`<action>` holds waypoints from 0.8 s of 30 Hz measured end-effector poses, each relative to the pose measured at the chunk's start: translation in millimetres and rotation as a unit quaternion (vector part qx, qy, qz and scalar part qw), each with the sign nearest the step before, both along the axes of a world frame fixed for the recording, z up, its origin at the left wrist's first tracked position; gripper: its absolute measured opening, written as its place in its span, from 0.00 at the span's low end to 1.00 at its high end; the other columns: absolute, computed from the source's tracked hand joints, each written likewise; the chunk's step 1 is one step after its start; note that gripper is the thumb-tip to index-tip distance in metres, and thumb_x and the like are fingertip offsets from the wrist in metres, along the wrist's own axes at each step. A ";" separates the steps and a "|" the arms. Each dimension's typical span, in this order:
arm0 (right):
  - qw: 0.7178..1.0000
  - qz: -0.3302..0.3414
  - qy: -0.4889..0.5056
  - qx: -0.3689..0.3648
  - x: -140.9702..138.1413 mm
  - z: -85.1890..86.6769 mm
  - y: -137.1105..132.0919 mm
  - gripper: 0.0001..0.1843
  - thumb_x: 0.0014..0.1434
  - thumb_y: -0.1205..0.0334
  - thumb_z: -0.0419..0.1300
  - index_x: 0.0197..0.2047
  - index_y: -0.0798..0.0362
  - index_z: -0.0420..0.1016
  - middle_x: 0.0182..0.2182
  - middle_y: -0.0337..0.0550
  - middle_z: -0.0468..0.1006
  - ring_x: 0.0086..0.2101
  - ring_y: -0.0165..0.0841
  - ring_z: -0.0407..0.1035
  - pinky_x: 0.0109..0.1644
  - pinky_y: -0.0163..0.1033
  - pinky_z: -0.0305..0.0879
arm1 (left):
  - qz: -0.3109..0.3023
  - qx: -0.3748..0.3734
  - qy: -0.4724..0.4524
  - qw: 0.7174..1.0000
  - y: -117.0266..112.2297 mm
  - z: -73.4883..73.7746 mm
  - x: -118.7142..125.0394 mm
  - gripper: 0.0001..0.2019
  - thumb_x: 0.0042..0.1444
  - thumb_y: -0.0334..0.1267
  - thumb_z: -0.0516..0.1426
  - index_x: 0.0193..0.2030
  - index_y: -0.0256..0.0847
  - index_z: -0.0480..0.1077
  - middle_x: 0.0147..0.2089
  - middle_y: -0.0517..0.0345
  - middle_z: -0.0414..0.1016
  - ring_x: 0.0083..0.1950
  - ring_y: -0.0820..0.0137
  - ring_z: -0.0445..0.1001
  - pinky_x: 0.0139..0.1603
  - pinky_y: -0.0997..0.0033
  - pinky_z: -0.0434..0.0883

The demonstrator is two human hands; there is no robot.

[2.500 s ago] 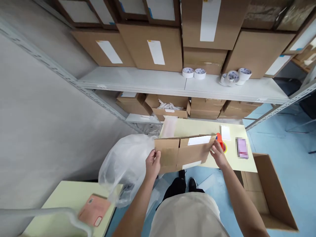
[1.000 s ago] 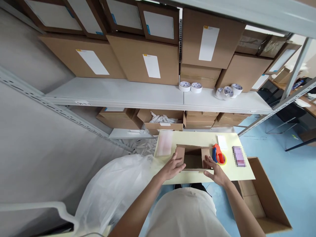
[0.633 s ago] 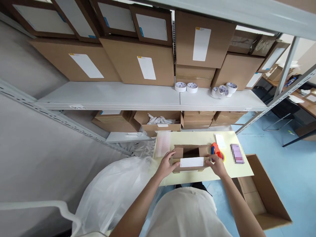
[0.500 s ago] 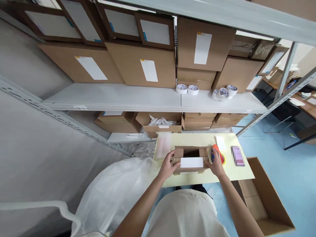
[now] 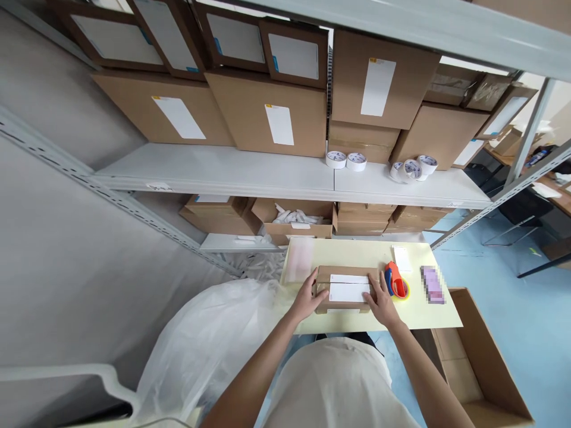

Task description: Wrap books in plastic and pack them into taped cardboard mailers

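Note:
A small cardboard box lies on the pale yellow table, its top flaps folded down and meeting along a seam. White labels sit on its top, split by that seam. My left hand grips the box's left end, thumb on the near side. At the right end, my right hand has its fingers bent over the top and side. Just beyond the right hand lies a red and blue tape dispenser with a yellow-rimmed tape roll, which no hand touches.
The table also bears a white slip and a blurred purple item. To the right on the floor stands a large open carton. White plastic sheeting bulges at left. Shelves ahead hold boxes and tape rolls.
The box's top flaps were open with a dark gap and are now folded down. My right hand has shifted left, away from the tape dispenser and onto the box top.

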State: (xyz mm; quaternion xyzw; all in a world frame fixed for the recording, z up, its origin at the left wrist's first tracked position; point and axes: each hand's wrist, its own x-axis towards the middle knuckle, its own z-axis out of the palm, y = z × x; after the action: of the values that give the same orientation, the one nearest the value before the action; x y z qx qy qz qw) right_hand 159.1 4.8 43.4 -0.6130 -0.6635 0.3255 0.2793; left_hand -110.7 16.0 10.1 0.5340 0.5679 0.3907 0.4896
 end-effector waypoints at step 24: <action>0.999 -0.030 0.032 -0.020 14.5 -26.9 20.0 0.35 0.59 0.45 0.56 0.67 0.45 0.57 0.67 0.46 0.58 0.69 0.44 0.42 0.69 0.56 0.46 | -0.080 -0.030 0.083 0.993 30.8 2.5 7.9 0.41 0.59 0.50 0.51 0.73 0.40 0.37 0.71 0.50 0.57 0.71 0.65 0.55 0.68 0.66 0.55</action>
State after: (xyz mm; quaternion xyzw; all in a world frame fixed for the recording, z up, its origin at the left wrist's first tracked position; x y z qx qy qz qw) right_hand 173.6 24.9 16.6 -0.6276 -0.6286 0.3499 0.2977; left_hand -102.8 46.8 12.7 0.5934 0.5732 0.2871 0.4867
